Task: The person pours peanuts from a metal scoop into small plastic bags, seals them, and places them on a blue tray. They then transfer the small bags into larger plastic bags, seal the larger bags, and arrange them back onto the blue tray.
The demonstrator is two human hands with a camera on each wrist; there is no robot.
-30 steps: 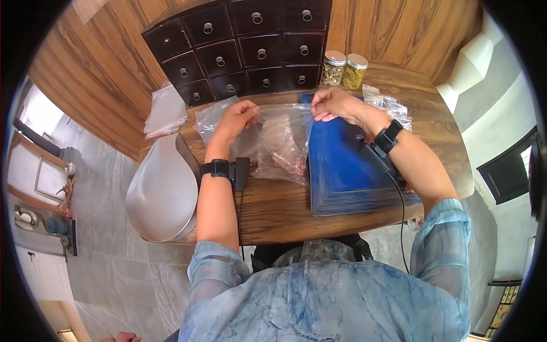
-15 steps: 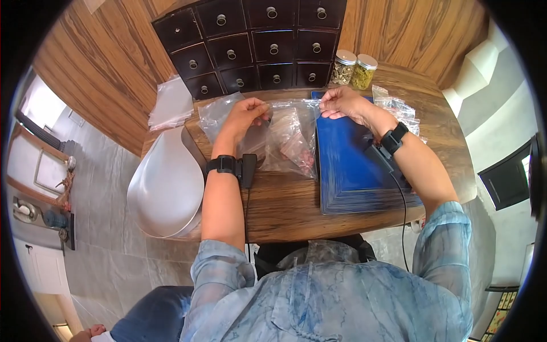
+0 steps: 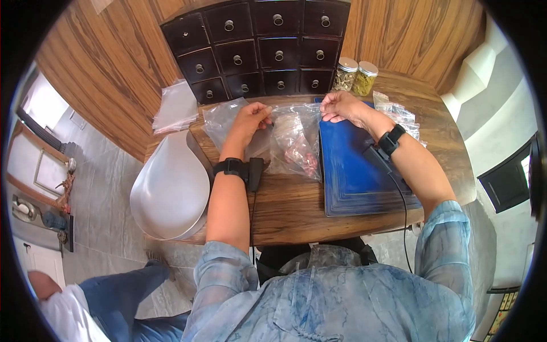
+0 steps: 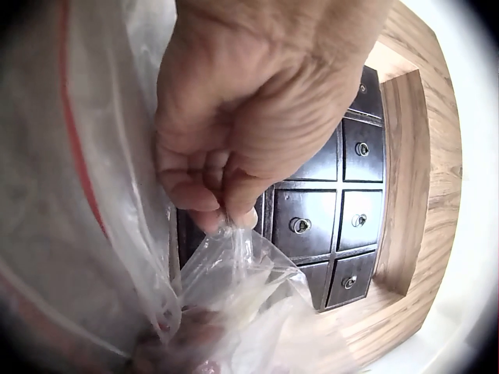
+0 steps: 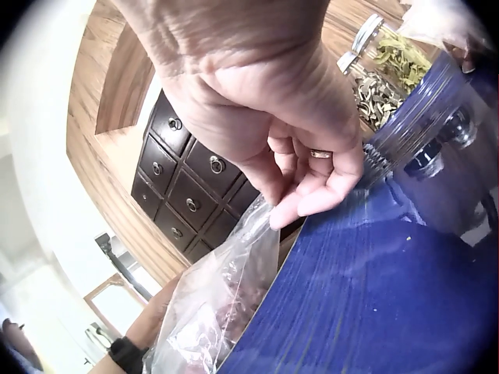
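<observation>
Both hands pinch the top edge of a clear plastic bag (image 3: 293,142), one at each corner, and smaller packets with reddish pieces show inside it. My left hand (image 3: 249,122) grips the left corner; in the left wrist view thumb and fingertips of the hand (image 4: 249,101) close on the film of the bag (image 4: 242,273). At the right corner is my right hand (image 3: 345,108), over the far edge of a blue mat (image 3: 362,165). The right wrist view shows that hand (image 5: 273,109) pinching the bag's corner (image 5: 234,273).
A dark drawer cabinet (image 3: 256,51) stands at the back, with two lidded jars (image 3: 364,80) to its right. Clear bags (image 3: 178,105) lie left, above a silvery scoop-shaped tray (image 3: 171,188). More small bags (image 3: 396,114) lie right. A person's jeans (image 3: 117,285) appear lower left.
The view has shifted, so the table things sit farther right. Both hands keep their pinch on the bag. A person in jeans has come into view at the lower left.
</observation>
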